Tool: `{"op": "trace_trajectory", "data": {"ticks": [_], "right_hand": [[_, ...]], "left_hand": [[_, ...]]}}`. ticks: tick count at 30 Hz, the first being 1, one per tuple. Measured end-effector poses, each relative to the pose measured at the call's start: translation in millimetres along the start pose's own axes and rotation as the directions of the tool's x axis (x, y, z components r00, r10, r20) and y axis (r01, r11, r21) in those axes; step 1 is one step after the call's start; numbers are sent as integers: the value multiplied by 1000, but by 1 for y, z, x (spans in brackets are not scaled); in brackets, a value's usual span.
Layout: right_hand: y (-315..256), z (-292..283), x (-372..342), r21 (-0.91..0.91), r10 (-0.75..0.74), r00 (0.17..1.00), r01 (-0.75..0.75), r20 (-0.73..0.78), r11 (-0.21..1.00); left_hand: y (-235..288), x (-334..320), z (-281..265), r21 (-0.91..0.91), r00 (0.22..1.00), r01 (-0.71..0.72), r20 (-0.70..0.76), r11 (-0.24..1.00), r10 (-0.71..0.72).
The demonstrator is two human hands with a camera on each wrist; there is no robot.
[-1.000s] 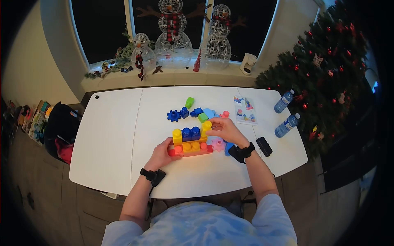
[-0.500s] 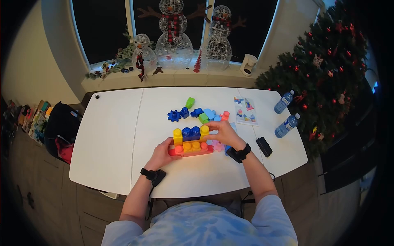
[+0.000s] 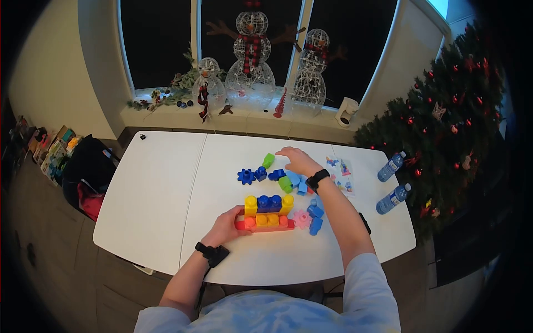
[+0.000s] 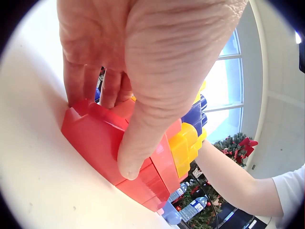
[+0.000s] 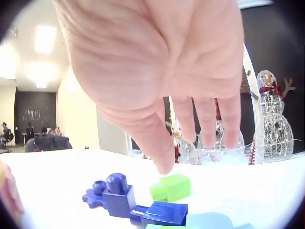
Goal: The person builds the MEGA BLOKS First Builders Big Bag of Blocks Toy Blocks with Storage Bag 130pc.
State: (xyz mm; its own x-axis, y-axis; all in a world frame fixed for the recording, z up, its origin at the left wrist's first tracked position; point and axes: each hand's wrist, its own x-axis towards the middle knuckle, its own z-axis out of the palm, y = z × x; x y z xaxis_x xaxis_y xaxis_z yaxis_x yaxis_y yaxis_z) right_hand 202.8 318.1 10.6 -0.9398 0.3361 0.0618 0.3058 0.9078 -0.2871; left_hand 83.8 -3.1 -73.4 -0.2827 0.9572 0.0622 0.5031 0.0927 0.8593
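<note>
The left hand (image 3: 226, 225) grips the left end of the block stack (image 3: 267, 221), thumb on the near face and fingers behind, its red base flat on the tabletop (image 3: 150, 205). The right hand (image 3: 301, 162) is loosely spread and holds nothing. It has just left the yellow block (image 3: 287, 205) at the stack's right end and now reaches over the far pieces, thumb and fingers near the green block (image 3: 268, 160); whether they touch it, I cannot tell. That yellow block stands in place without support from the right hand, beside the dark blue pair (image 3: 269, 203), so the right hand seems free for loose pieces.

Around the green block, things are tight on the near side: the dark blue gear (image 3: 246, 176) and other pieces crowd there, while the far side faces bare surface up to the tabletop's edge. The pink gear (image 3: 302, 218) sits just beside the stack's right end, leaving little room to slide that way. Leftward there is ample room. Two bottles (image 3: 392, 166) stand near the right edge, well apart from the right hand.
</note>
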Motion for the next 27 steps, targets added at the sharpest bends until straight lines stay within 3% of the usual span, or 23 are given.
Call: {"op": "trace_trajectory", "data": {"ticks": [2, 9, 11, 13, 16, 17, 19, 20, 22, 23, 25, 27], "right_hand": [[20, 28, 34, -28, -94, 990, 92, -102, 995], [27, 56, 74, -31, -88, 996, 89, 27, 996], [32, 68, 79, -16, -118, 993, 118, -31, 993], [31, 72, 80, -132, -59, 998, 55, -24, 990], [24, 58, 74, -106, -13, 996, 4, -85, 994], [18, 48, 74, -67, -16, 989, 6, -148, 998], [-10, 15, 59, 221, 70, 980, -27, -187, 975], [-31, 1, 45, 221, 71, 981, -30, -182, 975], [-72, -25, 19, 656, 74, 967, 109, -245, 747], [-89, -34, 4, 656, 76, 967, 106, -244, 748], [-116, -40, -27, 761, -47, 984, 165, -175, 628], [-133, -37, -48, 709, -83, 982, 181, -171, 682]], "left_hand": [[-2, 0, 0, -17, 1000, 1, -4, 1000, -1], [-3, -1, -3, 38, 1000, 7, -14, 999, -7], [-3, -1, -3, 33, 1000, 3, -4, 999, -2], [-4, 0, -3, 36, 1000, -15, -15, 999, 16], [-3, -2, -3, 37, 999, -25, -21, 999, 26], [-3, -2, -3, 35, 999, -25, -26, 999, 26], [-3, -2, -2, 32, 1000, -19, -23, 999, 20], [-4, -1, -2, 34, 999, -22, -28, 999, 23], [-5, -1, -1, 33, 999, -26, -30, 999, 27], [-6, 0, 0, 36, 999, -34, -35, 999, 35], [-9, 0, 1, 30, 999, -24, -27, 999, 24], [-8, 1, 0, 26, 1000, -17, -21, 1000, 18]]}}
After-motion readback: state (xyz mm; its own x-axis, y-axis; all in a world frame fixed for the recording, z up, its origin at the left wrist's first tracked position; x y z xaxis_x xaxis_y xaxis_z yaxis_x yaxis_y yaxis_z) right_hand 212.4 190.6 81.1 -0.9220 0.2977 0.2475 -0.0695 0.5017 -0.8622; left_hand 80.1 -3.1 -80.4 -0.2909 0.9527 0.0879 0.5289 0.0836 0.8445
